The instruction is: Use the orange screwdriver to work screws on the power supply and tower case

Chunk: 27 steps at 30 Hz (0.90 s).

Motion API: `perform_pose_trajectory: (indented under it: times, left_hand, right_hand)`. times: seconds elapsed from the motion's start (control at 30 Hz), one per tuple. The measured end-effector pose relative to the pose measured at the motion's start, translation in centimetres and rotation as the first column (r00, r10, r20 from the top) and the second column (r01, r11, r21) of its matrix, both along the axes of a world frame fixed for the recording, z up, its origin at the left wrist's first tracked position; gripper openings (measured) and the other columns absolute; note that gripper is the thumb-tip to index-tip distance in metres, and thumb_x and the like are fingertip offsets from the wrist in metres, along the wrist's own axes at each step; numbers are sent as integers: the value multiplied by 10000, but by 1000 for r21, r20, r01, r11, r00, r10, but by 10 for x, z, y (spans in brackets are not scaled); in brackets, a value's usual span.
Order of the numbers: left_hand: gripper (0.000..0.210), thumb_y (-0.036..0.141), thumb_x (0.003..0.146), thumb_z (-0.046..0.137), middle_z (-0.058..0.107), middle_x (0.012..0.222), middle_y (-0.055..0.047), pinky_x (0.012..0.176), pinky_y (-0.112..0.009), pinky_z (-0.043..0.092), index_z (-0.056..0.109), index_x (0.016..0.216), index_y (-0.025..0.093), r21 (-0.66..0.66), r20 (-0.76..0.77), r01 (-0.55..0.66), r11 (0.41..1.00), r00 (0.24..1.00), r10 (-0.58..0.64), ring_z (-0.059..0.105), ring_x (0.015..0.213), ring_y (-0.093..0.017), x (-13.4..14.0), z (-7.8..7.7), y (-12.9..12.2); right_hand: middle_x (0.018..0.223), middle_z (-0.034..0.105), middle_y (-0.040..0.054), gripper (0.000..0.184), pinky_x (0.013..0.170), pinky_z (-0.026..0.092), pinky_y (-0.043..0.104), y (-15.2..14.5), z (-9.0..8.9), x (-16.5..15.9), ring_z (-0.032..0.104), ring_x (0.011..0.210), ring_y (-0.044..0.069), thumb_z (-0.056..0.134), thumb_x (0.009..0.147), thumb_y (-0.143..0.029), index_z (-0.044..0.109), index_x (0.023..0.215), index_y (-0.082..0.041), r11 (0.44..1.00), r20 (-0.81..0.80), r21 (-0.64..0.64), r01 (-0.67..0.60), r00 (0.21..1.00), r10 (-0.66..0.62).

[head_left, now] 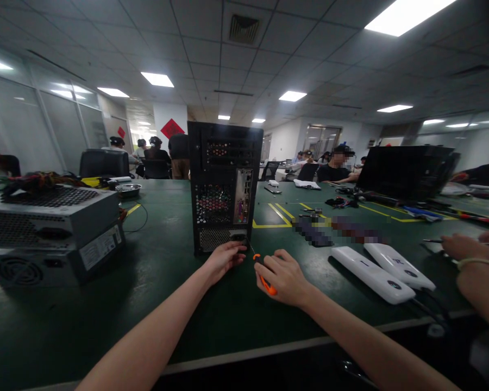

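Observation:
A black computer tower case (222, 163) stands upright on the green table with its back panel toward me. The perforated grey face of a power supply (214, 239) shows at its bottom. My left hand (226, 260) is at the lower right of that face, fingers stretched out and a little bent; whether a small part lies at the fingertips cannot be made out. An orange and black screwdriver (269, 285) is gripped in my right hand (285, 277). Its thin shaft slants up and left to the case's lower right corner, close to my left fingertips.
Two stacked power supplies (100, 252) with cables on top lie at the left, near a metal bowl (128, 190). White devices (370, 274) with cords lie at right, beside another person's hands (468, 252). Another black case (403, 168) stands behind. Yellow tape (273, 225) marks the table.

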State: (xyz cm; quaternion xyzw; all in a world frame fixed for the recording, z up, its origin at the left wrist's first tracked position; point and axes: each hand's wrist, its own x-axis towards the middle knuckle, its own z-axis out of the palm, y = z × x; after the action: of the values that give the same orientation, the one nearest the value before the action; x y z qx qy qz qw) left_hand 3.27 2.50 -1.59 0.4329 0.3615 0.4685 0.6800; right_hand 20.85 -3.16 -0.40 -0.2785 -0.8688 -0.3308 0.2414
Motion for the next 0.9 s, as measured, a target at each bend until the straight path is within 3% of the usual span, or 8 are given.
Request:
perform_pose_trajectory:
  times: [0.27, 0.47, 0.9]
  left_hand:
    - [272, 126, 728, 500, 559, 1035, -148, 587, -201, 457, 526, 997, 94, 21, -21, 52, 998, 998, -52, 557, 635, -78, 0, -6, 5]
    - [288, 137, 725, 506, 541, 1083, -126, 581, -207, 456, 523, 1012, 126, 4, 7, 91, 996, 996, -91, 570, 647, -81, 6, -1, 7]
    - [251, 141, 729, 506, 535, 1089, -123, 570, -194, 447, 545, 976, 127, 17, 22, 66, 998, 998, -67, 562, 632, -71, 12, -4, 10]
  right_hand:
    - [701, 521, 20, 152, 672, 294, 297, 1, -1, -2, 437, 605, 112, 410, 770, -215, 548, 819, -172, 1000, 25, 1, 18, 1000, -18]
    - [692, 516, 16, 153, 668, 293, 297, 1, -2, -2, 439, 609, 115, 418, 764, -226, 548, 821, -172, 1000, 13, -15, 12, 1000, -12]
    - [664, 508, 16, 154, 674, 302, 295, -1, -3, -2, 435, 609, 120, 424, 758, -229, 556, 804, -165, 998, -66, -65, 2, 998, -7]
